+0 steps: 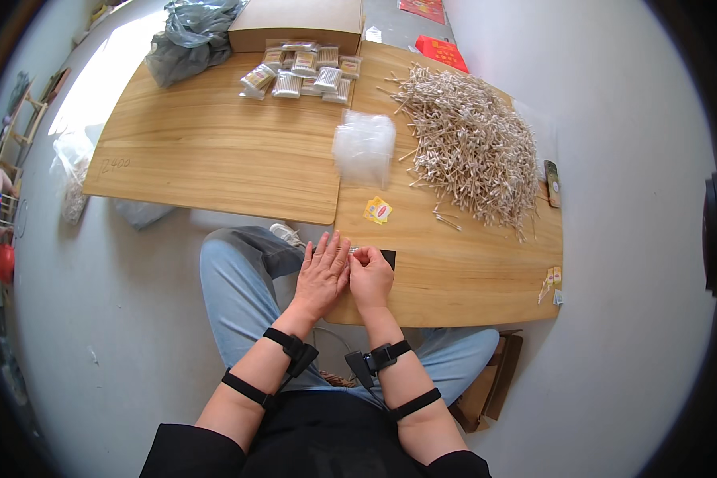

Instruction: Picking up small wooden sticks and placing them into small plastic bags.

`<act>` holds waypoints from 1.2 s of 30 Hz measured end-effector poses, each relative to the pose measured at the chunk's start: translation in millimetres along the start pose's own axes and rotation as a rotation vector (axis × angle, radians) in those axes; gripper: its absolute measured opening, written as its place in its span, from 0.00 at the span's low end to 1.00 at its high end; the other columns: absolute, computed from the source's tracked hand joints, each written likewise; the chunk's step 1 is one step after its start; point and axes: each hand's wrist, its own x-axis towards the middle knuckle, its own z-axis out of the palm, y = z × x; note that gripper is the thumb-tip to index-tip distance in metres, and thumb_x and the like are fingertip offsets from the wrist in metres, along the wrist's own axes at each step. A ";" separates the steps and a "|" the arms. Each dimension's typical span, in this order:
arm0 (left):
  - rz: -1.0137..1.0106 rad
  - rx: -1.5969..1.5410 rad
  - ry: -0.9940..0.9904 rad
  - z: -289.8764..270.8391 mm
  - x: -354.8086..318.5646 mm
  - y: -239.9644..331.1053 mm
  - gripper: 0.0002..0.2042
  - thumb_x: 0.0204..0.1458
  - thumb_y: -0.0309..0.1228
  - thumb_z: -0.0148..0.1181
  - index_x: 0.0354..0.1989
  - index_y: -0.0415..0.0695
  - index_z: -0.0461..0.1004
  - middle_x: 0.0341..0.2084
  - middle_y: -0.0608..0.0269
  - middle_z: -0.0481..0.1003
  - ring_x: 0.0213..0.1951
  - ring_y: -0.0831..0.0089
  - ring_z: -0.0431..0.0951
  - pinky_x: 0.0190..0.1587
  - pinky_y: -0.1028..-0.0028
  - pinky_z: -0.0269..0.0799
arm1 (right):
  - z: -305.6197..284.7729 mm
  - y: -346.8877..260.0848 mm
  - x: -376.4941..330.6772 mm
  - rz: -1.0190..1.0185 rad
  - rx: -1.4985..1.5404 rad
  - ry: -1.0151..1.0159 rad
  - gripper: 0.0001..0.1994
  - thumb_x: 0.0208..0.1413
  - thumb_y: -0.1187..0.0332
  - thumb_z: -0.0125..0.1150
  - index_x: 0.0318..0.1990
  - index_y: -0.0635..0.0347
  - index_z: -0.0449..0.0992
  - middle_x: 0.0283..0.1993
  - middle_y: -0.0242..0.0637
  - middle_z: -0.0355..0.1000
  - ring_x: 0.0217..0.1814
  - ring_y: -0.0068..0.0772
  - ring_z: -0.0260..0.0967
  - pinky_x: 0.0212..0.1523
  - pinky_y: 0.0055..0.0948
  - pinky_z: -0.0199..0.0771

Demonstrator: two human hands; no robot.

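Observation:
My left hand (324,276) lies fairly flat near the table's front edge, its fingers stretched out. Right beside it, the fingers of my right hand (371,276) are pinched together; what they grip is too small and hidden to name. Under and behind the right hand a flat black piece (389,256) shows in part. Beyond the hands are small yellow-and-white cards (378,209) and a stack of clear plastic bags (364,147). A big heap of loose cotton swabs (474,143) covers the right part of the table, with a few stray swabs (448,219) closer to me.
Filled packs of cotton swabs (303,72) are piled at the back, before a cardboard box (295,25) and a grey plastic bag (191,44). At the right edge lie a dark oblong object (552,183) and small yellow packets (554,276). A red packet (442,52) is at the far edge.

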 end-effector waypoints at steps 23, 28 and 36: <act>0.060 0.501 -0.025 4.7 -5.5 12.6 0.29 0.57 0.47 0.50 0.66 0.46 0.62 0.68 0.52 0.55 0.70 0.54 0.50 0.69 0.42 0.34 | -130.5 118.4 8.1 -0.488 -0.669 0.167 0.29 0.54 0.57 0.58 0.61 0.62 0.65 0.66 0.48 0.61 0.70 0.48 0.54 0.71 0.50 0.47; 0.270 0.280 -0.059 18.6 15.8 49.0 0.30 0.54 0.41 0.56 0.66 0.48 0.60 0.66 0.56 0.60 0.69 0.59 0.56 0.69 0.49 0.46 | -129.7 113.8 15.1 -0.446 -0.666 0.169 0.30 0.54 0.56 0.59 0.62 0.63 0.65 0.66 0.49 0.61 0.72 0.49 0.52 0.71 0.51 0.46; 0.491 0.183 -0.095 74.1 29.9 51.8 0.26 0.56 0.44 0.53 0.63 0.50 0.66 0.65 0.60 0.63 0.67 0.63 0.60 0.68 0.54 0.50 | -114.4 125.6 28.0 -0.493 -0.656 0.194 0.28 0.52 0.57 0.59 0.59 0.60 0.68 0.63 0.45 0.63 0.69 0.46 0.55 0.70 0.50 0.50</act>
